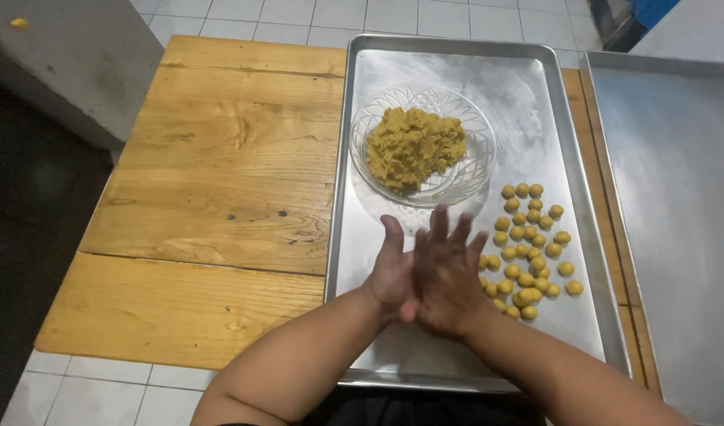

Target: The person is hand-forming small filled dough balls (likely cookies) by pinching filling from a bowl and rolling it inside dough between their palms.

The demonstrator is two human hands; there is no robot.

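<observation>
Over the near end of a shallow metal baking tray (457,367), two bare hands are pressed together palm to palm, seen from above by the person's own head camera. Both forearms reach in from the bottom edge of the view. The left hand (391,272) lies underneath and a little to the left, its fingers pointing away from the body; the right hand (447,276) lies across it, fingers spread slightly and blurred. Whether anything sits between the palms cannot be told — the hands hide that space completely.

Just to the right of the hands, on the tray's bare metal, lies a loose cluster of small dough balls (531,248), mustard-yellow and round. Some of them touch one another; the nearest ones sit right beside the right hand's wrist and knuckles.

Beyond the fingertips, toward the far end of the same tray, stands a clear glass bowl (472,177) with a cut leaf pattern. It holds a rough mound of the same yellow-brown dough (414,147), heaped mostly on its left side.

The tray rests on a wooden table (220,189) of broad planks, which stretches off to the left. A second metal tray (677,205) lies alongside on the right — only partly in view. White floor tiles (94,394) show around the table.
</observation>
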